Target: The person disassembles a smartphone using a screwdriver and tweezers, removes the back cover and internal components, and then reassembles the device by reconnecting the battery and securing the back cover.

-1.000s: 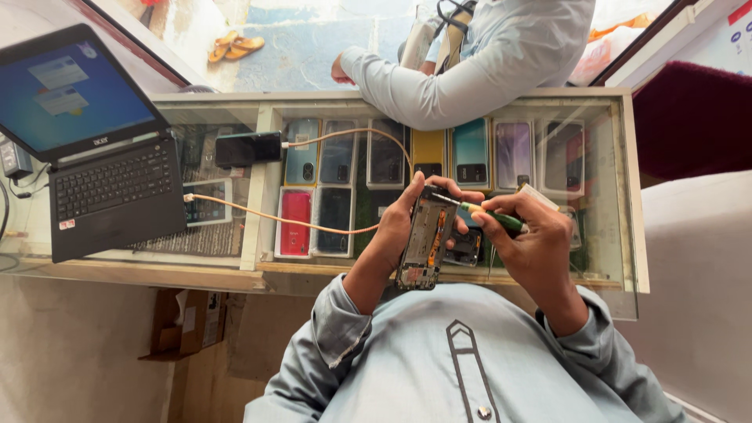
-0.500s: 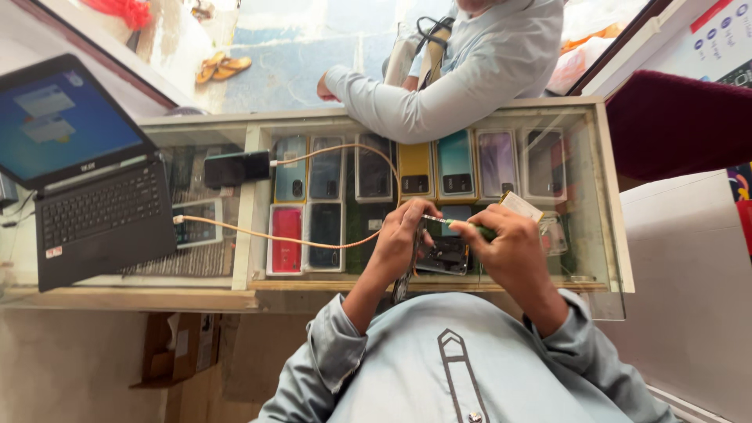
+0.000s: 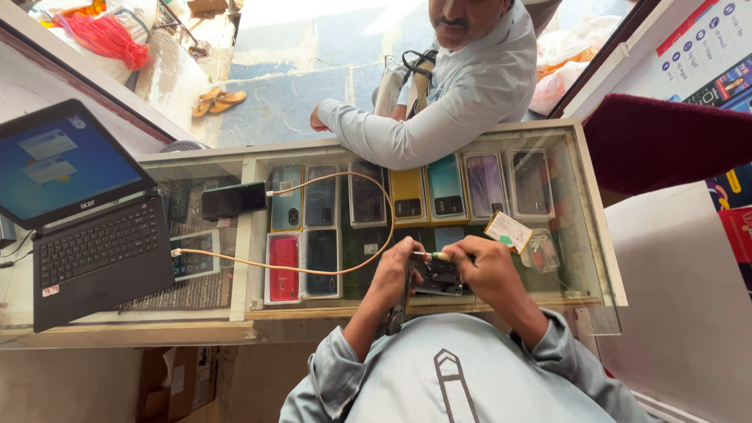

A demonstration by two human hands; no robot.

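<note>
Opened phone (image 3: 427,278) held over near edge of glass tabletop (image 3: 583,235), long axis toward the chest. Left hand (image 3: 392,274) fingers closed around its side — right hand (image 3: 489,270) pinches small screwdriver (image 3: 431,255), tip pointing left onto the phone.

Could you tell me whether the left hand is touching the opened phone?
Touching. The head view shows the left hand wrapped around the edge of the opened phone, while the right hand holds a screwdriver to it.
</note>
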